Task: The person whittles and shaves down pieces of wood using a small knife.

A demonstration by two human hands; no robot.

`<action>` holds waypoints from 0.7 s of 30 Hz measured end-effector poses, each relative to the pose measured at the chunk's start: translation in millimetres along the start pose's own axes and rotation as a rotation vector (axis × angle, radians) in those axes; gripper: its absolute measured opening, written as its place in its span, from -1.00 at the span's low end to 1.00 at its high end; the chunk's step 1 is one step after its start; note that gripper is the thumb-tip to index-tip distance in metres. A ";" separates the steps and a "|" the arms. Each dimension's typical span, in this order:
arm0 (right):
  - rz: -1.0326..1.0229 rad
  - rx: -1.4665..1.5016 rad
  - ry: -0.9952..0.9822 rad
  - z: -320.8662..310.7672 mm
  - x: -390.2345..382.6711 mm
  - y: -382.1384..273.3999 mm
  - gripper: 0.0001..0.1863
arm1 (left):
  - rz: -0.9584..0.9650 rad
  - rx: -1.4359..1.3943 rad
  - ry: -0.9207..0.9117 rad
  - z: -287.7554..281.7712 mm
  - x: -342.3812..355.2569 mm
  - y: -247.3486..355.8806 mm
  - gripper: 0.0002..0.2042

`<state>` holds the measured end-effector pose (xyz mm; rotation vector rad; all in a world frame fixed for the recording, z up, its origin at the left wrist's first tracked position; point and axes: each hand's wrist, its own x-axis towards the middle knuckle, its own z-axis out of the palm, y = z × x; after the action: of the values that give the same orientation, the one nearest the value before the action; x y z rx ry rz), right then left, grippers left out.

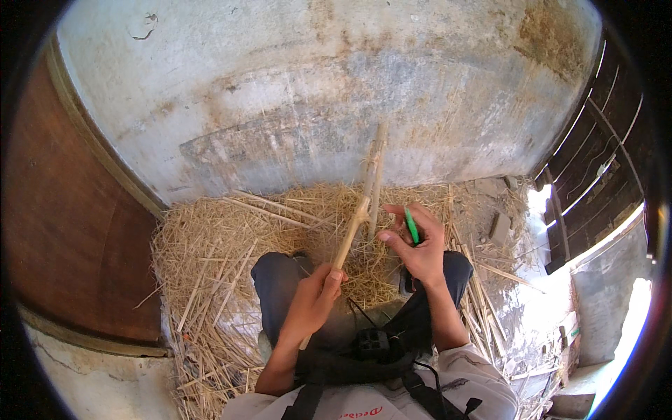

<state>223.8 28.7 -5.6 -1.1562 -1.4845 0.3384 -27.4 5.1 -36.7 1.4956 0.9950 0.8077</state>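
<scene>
In my left hand (318, 294) is a long, pale bamboo stick (348, 241) with a knobby node, held slanting up toward the wall, its lower end down by my wrist. A second pale stick (378, 150) stands just behind it, overlapping near the top. My right hand (416, 248) is right of the held stick with a slim green tool (411, 225) in its grip, its thumb and forefinger apart; whether the tool has a blade I cannot tell. Loose straw and shavings (360, 287) lie between my knees.
A stained white wall (329, 77) stands ahead. A brown wooden panel (84, 224) is at left, dark slatted boards (598, 175) at right. Split sticks (217, 287) lie in straw on the floor, with a small block (500, 229) at right and a black device (369, 344) at my lap.
</scene>
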 end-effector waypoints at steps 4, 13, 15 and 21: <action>-0.175 -0.018 0.000 16.1 13.1 -5.3 -0.63 | 0.028 0.083 0.039 5.4 -0.8 2.4 -0.57; -0.339 -0.118 0.012 18.0 16.5 2.5 -0.68 | 0.047 0.282 0.116 6.9 -3.5 18.0 -0.61; -0.341 -0.119 0.028 18.8 17.8 -0.7 -0.67 | 0.068 0.297 0.124 7.3 -3.2 19.5 -0.61; -0.289 -0.118 -0.019 18.1 19.8 -10.8 -0.68 | 0.043 0.339 0.133 5.9 -4.2 18.8 -0.62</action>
<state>206.0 46.3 9.0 -1.0142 -1.6805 0.0643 -21.0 -1.8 -18.9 1.7737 1.2493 0.8055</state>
